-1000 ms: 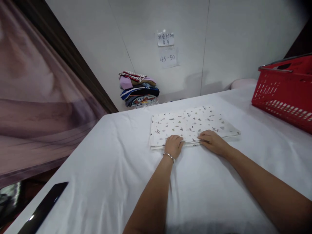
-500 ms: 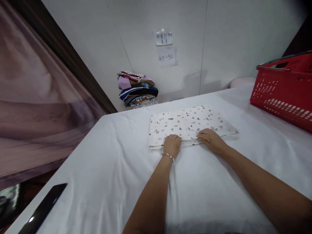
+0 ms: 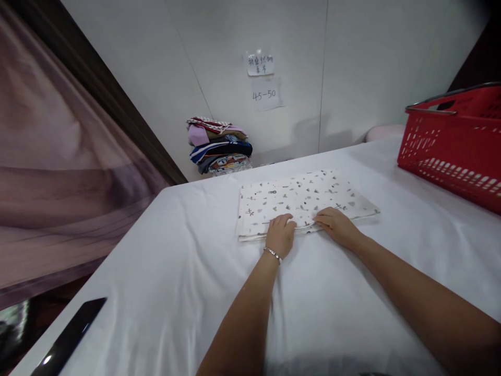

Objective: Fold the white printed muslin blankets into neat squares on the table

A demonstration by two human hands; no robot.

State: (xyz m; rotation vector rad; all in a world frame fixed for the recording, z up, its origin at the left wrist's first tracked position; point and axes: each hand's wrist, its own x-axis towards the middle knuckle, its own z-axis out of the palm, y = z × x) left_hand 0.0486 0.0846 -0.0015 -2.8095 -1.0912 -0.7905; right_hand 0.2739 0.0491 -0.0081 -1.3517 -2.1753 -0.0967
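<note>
A folded white cloth [image 3: 301,198] with small grey and black prints lies flat on the white-covered table [image 3: 156,271]. My left hand [image 3: 281,235], a bracelet at its wrist, rests at the cloth's near edge with fingers curled onto the fabric. My right hand [image 3: 335,225] lies just to the right on the same near edge, its fingertips pinched on the folded layers.
A red plastic basket [image 3: 450,151] stands at the table's right. A stack of folded colourful clothes [image 3: 219,149] sits by the wall behind the table's far left. A dark phone [image 3: 66,339] lies at the near left edge. A mauve curtain [image 3: 50,156] hangs at left.
Both hands stay on the cloth's near edge; the left hand's fingers have crept slightly further onto the fabric. The view has shifted a little.
</note>
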